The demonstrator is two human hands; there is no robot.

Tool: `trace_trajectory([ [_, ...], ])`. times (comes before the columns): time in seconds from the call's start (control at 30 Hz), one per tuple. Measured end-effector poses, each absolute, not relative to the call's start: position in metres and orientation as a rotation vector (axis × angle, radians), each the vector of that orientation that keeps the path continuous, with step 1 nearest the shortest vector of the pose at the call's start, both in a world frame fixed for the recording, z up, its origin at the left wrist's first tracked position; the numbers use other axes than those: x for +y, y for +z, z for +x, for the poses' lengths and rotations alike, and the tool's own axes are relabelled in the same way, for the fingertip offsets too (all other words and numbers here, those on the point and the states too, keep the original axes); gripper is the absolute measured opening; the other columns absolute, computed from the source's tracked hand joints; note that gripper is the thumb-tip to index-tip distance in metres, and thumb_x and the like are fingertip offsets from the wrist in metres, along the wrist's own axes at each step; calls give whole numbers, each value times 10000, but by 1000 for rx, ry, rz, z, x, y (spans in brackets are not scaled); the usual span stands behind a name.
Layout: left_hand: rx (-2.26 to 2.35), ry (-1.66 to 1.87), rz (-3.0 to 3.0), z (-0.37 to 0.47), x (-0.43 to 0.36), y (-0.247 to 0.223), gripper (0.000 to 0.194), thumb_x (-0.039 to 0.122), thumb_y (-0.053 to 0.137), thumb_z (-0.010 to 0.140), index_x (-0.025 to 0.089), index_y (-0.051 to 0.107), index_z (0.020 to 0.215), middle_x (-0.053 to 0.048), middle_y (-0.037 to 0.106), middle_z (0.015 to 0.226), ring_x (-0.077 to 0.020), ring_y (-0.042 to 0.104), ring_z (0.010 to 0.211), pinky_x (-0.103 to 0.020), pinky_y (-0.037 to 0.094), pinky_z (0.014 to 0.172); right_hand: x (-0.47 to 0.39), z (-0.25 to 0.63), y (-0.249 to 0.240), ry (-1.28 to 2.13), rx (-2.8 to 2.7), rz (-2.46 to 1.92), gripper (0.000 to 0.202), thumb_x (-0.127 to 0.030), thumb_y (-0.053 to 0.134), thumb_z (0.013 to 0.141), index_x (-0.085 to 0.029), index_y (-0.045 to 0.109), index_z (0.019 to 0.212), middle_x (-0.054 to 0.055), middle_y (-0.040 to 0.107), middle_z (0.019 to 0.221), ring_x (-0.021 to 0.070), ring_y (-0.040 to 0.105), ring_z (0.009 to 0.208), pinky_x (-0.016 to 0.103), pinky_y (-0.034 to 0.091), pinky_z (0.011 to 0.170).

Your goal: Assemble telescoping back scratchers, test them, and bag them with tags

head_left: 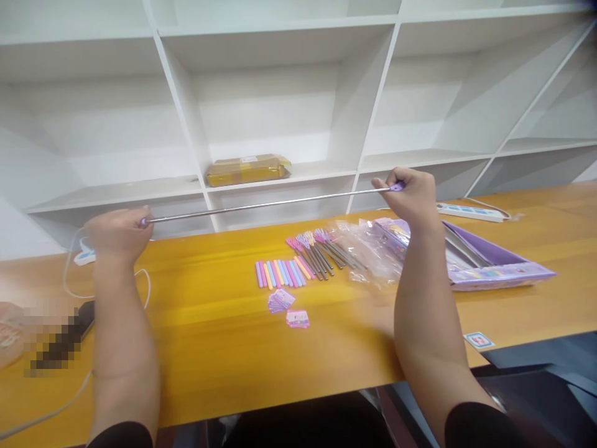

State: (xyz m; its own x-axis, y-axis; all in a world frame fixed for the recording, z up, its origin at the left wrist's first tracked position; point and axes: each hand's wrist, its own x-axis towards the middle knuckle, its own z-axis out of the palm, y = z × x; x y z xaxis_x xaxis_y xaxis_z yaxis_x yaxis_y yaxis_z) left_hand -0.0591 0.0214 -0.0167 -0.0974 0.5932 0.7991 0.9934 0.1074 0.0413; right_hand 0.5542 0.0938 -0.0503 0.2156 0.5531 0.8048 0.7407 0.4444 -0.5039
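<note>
A long thin metal rod with purple ends spans the space between my hands, raised above the table. My left hand is closed round its left end. My right hand grips the purple right end, fingers curled. On the table below lie a row of pastel sticks, several dark rods with colourful tops, a fanned stack of purple cards and a smaller pink card stack.
Clear plastic packaging and an open purple box lie at the right, near a power strip. White shelves behind hold a taped brown package. Cables cross the left of the wooden table.
</note>
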Motion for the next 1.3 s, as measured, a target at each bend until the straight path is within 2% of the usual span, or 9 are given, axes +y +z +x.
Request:
trace_trajectory([
  [0.17, -1757, -809, -1557, -58, 24, -18, 380, 398, 685, 839, 211, 458, 598, -29, 378, 638, -203, 315, 735, -336, 189, 684, 100, 555, -55, -178, -1473, -1184, 401, -221, 814, 843, -242, 475, 629, -49, 400, 622, 147, 359, 648, 328, 334, 668],
  [0.43, -1765, -746, -1597, -40, 28, -18, 463, 338, 653, 950, 200, 434, 566, -17, 352, 613, -191, 288, 717, -351, 172, 701, 107, 563, -62, -259, -1442, -1233, 444, -110, 841, 813, -270, 470, 628, -48, 444, 626, 141, 400, 648, 333, 337, 665],
  [0.57, -1813, -690, -1596, -38, 28, -16, 492, 308, 610, 993, 202, 409, 557, -4, 309, 599, -185, 259, 696, -363, 169, 703, 105, 569, -64, -305, -1494, -1217, 474, -147, 873, 806, -276, 454, 623, -45, 433, 625, 142, 381, 653, 345, 324, 668],
  [0.83, -1830, -608, -1589, -47, 25, -14, 423, 257, 657, 887, 207, 373, 577, 12, 250, 595, -183, 238, 698, -368, 177, 692, 92, 562, -58, -390, -1607, -1197, 527, -205, 862, 819, -283, 395, 588, -49, 375, 600, 138, 318, 638, 352, 281, 676],
  [1.03, -1887, -549, -1553, -46, 23, -15, 356, 186, 637, 865, 205, 403, 597, 16, 269, 616, -175, 248, 693, -363, 188, 690, 94, 558, -58, -468, -1554, -1241, 482, -200, 772, 839, -298, 378, 580, -29, 402, 586, 146, 367, 619, 356, 327, 696],
  [1.3, -1870, -644, -1637, -26, 27, -16, 323, 181, 665, 859, 212, 477, 598, 32, 276, 584, -176, 249, 694, -361, 188, 702, 92, 557, -55, -505, -1567, -1246, 476, -250, 739, 863, -305, 352, 591, -12, 419, 595, 157, 390, 624, 353, 340, 701],
])
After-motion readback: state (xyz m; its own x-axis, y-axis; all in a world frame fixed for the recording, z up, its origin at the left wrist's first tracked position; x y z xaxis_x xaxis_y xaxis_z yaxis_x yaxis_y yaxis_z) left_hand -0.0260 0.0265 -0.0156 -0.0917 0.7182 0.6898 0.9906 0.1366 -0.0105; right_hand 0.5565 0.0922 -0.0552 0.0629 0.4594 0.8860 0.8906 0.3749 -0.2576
